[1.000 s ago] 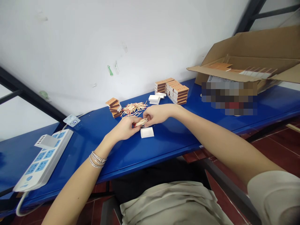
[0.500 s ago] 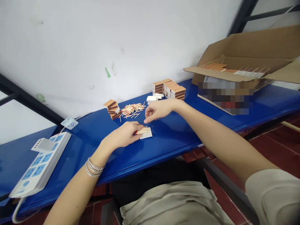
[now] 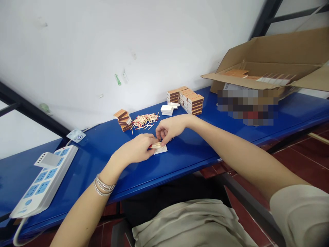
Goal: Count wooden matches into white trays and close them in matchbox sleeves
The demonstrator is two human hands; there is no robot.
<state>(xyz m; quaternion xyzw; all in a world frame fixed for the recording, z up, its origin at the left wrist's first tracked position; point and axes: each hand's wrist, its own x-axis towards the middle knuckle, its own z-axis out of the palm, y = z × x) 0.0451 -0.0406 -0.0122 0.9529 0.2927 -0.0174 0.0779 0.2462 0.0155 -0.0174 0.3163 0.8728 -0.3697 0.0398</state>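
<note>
Between the fingers of my left hand (image 3: 137, 148) is a small bundle of matches (image 3: 156, 145), red heads toward the palm. Beneath the bundle lies a white matchbox tray (image 3: 161, 150) on the blue table. My right hand (image 3: 171, 129) reaches in from the right, its thumb and fingertips closed at the free ends of the matches. Whether those fingers grip any matches or only press on them is hard to see. Just behind my hands spreads a loose pile of matches (image 3: 145, 120). White trays (image 3: 167, 109) are stacked beyond my right hand.
Orange matchboxes (image 3: 191, 99) stand in stacks near the wall, with a smaller leaning stack (image 3: 122, 120) left of the pile. An open cardboard box (image 3: 277, 58) sits at the right. A power strip (image 3: 46, 181) and a small white-blue device (image 3: 76, 135) are at the left.
My right hand has come down and toward me, from above the tray to the ends of the matches. My left hand has barely moved and still holds the bundle.
</note>
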